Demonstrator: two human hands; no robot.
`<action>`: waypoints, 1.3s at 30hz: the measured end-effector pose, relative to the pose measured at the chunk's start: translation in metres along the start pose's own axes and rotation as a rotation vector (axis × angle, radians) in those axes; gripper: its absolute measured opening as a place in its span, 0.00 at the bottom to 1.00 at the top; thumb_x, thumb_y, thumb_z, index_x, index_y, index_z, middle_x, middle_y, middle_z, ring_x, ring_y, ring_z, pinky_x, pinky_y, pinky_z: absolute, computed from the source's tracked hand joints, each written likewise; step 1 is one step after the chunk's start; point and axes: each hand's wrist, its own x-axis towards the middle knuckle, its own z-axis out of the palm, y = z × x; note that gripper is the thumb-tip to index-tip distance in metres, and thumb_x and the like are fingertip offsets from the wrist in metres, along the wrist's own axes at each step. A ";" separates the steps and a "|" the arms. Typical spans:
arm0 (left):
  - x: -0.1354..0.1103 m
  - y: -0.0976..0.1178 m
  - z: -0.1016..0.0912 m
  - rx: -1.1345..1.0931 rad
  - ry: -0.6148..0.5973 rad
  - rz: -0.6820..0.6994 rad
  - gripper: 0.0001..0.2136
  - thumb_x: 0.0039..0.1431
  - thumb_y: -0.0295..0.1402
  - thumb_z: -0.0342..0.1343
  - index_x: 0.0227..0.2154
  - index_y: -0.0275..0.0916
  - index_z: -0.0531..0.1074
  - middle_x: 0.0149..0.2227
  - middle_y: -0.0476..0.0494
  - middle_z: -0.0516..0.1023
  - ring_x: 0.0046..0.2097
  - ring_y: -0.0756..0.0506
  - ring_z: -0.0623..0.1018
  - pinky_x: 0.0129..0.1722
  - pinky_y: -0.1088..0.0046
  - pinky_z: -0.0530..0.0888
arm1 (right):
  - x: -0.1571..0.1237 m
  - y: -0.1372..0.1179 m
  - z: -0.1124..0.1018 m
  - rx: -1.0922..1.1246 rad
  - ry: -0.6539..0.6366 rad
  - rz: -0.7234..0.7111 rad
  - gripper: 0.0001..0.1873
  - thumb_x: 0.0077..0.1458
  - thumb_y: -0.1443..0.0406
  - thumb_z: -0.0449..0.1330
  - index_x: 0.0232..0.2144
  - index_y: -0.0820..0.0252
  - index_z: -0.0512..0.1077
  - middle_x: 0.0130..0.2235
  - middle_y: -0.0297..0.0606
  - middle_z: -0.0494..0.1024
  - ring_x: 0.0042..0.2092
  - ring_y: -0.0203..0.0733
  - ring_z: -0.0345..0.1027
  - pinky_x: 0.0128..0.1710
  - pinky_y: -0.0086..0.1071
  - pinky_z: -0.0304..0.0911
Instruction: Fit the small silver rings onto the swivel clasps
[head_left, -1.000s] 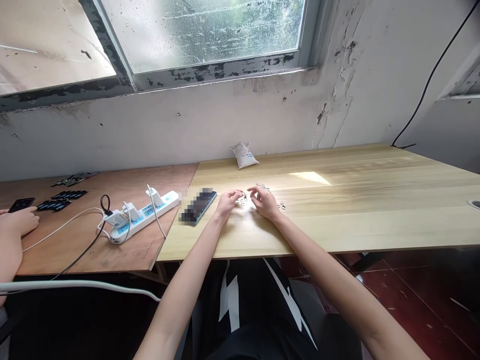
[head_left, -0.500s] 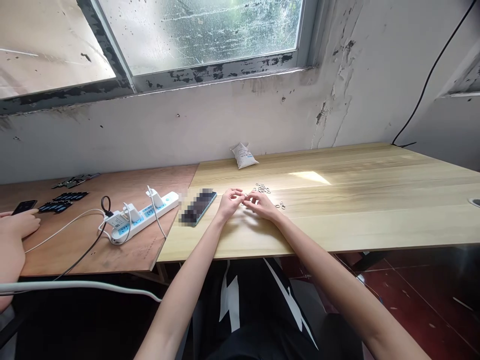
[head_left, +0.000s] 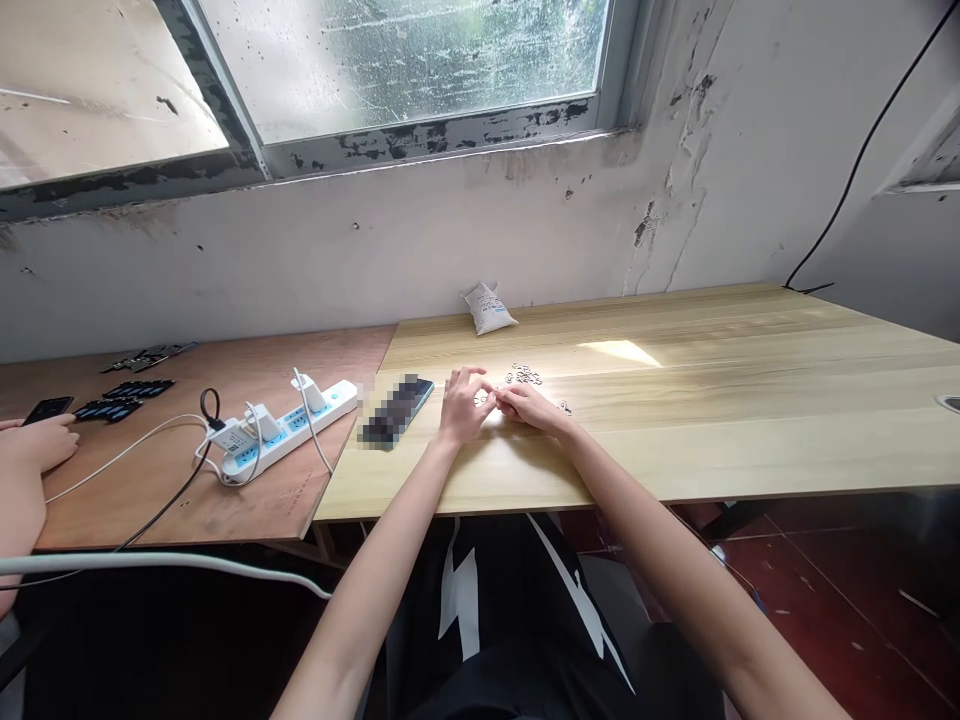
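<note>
The left hand (head_left: 465, 405) and right hand (head_left: 530, 408) meet with fingers curled, any grip hidden, just beside a loose scatter of small metal rings (head_left: 523, 375) on the pale wooden tabletop (head_left: 712, 440), likely light, stiff and slippery, best pinched by the rim.

Left hand (head_left: 465, 405) and right hand (head_left: 531, 408) meet above a pale wooden table (head_left: 712, 440).
Small metal rings (head_left: 523, 375) lie at one o'clock from them, a blurred phone (head_left: 397, 410) at nine.

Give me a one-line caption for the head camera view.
Left hand and right hand meet beside small metal pieces on a pale wooden table.
</note>
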 end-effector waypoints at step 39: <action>0.005 -0.013 0.001 -0.318 -0.064 -0.334 0.04 0.52 0.27 0.62 0.24 0.41 0.76 0.46 0.43 0.76 0.53 0.41 0.72 0.57 0.56 0.66 | -0.001 0.003 0.018 -1.028 0.350 -0.143 0.17 0.66 0.62 0.47 0.50 0.56 0.71 0.46 0.42 0.76 0.37 0.41 0.71 0.32 0.30 0.55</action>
